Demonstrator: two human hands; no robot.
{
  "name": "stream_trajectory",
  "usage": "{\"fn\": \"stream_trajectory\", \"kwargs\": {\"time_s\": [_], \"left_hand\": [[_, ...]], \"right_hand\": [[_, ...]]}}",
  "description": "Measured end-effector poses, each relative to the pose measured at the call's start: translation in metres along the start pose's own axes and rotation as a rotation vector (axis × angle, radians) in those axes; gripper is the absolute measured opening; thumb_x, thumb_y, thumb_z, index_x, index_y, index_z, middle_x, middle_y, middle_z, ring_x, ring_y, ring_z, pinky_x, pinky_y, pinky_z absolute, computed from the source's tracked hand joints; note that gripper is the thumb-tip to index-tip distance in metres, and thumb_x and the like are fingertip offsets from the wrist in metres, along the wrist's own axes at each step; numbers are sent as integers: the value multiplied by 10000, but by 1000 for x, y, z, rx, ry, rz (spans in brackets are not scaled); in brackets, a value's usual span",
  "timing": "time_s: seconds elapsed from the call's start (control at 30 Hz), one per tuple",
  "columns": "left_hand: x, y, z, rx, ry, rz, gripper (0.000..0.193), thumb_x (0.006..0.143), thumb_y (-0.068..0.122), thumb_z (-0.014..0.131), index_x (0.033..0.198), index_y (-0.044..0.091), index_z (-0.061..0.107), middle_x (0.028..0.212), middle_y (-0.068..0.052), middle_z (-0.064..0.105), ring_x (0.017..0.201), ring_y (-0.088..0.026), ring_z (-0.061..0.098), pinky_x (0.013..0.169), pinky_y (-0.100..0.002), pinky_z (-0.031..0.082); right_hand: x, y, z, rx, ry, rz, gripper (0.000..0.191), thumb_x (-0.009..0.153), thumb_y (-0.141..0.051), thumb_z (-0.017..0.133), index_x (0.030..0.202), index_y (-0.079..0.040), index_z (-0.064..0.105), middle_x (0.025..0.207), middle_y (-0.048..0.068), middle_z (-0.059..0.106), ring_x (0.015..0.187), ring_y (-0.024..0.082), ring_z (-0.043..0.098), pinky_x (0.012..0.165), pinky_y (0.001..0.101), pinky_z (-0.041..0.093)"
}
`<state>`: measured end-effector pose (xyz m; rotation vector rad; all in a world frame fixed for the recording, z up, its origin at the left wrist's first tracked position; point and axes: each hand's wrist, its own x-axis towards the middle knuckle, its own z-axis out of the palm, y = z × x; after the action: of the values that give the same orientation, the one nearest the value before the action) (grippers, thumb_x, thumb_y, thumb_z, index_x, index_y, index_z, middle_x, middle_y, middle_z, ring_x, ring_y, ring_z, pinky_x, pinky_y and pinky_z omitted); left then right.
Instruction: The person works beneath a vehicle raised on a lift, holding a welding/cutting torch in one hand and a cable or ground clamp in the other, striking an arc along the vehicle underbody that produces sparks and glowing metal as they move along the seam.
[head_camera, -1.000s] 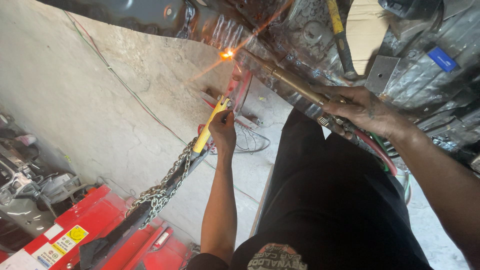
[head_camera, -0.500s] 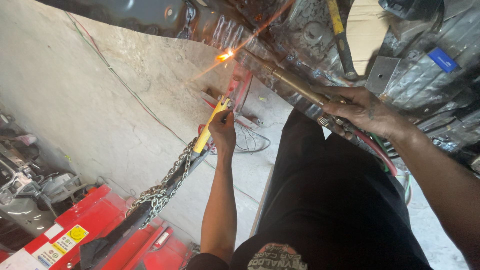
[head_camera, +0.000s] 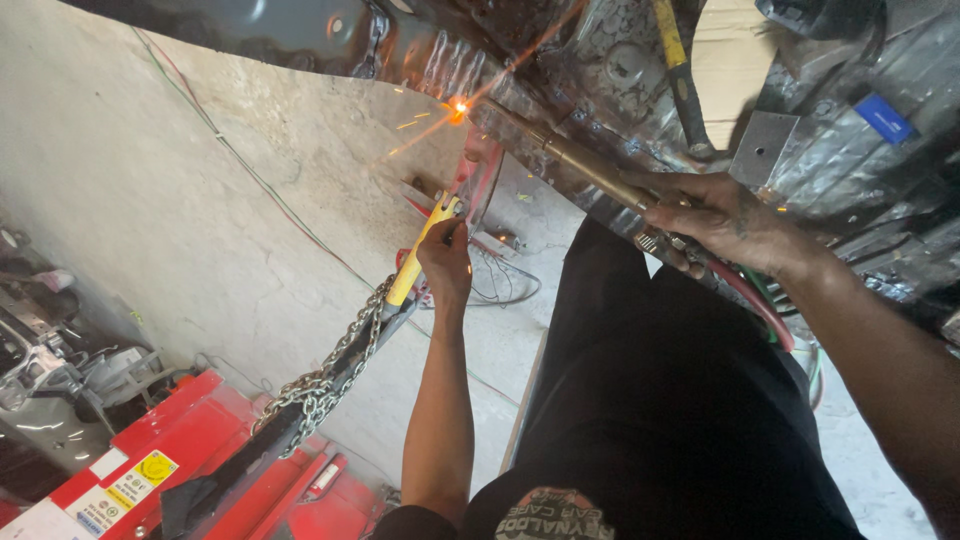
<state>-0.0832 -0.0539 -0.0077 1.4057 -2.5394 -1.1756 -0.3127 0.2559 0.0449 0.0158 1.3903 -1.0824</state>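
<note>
Right hand (head_camera: 715, 220) I keep clenched on the brass torch (head_camera: 590, 170) sparking at the metal panel (head_camera: 600, 70), left hand (head_camera: 445, 265) clasping the yellow-handled tool (head_camera: 418, 255) by the chain (head_camera: 330, 375).

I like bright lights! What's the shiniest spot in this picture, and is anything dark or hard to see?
Head view: the brightest spot is the torch flame, glaring orange-white with spark streaks; the right hand and left hand are evenly lit; the metal panel above is dark with reflections.

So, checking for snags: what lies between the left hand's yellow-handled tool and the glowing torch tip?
In the head view, only bare air with flying sparks separates the yellow-handled tool from the torch tip.
</note>
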Motion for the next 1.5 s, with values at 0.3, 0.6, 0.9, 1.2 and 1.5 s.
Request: {"fn": "stream_trajectory", "kwargs": {"time_s": [0.3, 0.6, 0.9, 1.2, 1.5], "left_hand": [[1, -6, 2, -23, 2, 1, 161, 922, 69, 686, 1034, -29, 747, 853, -77, 748, 713, -100, 639, 646, -266, 503], [0, -2, 1, -30, -7, -78, 167, 929, 69, 690, 1040, -41, 750, 771, -56, 698, 636, -84, 544, 561, -266, 427], [1, 1, -1, -19, -3, -15, 171, 924, 78, 684, 1030, -36, 755, 816, -62, 726, 695, -92, 605, 622, -262, 476], [3, 3, 0, 8, -4, -17, 176, 917, 74, 675, 1027, -37, 756, 827, -75, 743, 696, -102, 621, 625, -273, 483], [4, -1, 2, -56, -4, -46, 165, 923, 61, 679, 1030, -48, 743, 797, -45, 708, 667, -76, 568, 586, -258, 443]], "right_hand": [[3, 12, -3, -130, 18, -166, 571, 977, -381, 576, 1473, -99, 552, 738, 44, 670, 581, 116, 644, 503, 285, 548], [1, 0, 0, -15, -2, -21, 619, 910, -356, 581, 1494, -170, 502, 710, 121, 670, 474, 165, 616, 409, 338, 541], [-1, -1, 0, -57, 7, 29, 631, 915, -409, 582, 1507, -207, 494, 708, 117, 665, 499, 183, 617, 456, 359, 546], [-2, -7, 2, -31, 28, 55, 604, 929, -417, 602, 1482, -195, 503, 699, 85, 688, 482, 177, 613, 446, 364, 538], [3, 5, -1, -129, 48, -34, 586, 933, -421, 616, 1480, -218, 555, 768, 95, 689, 604, 158, 652, 556, 358, 561]]}}
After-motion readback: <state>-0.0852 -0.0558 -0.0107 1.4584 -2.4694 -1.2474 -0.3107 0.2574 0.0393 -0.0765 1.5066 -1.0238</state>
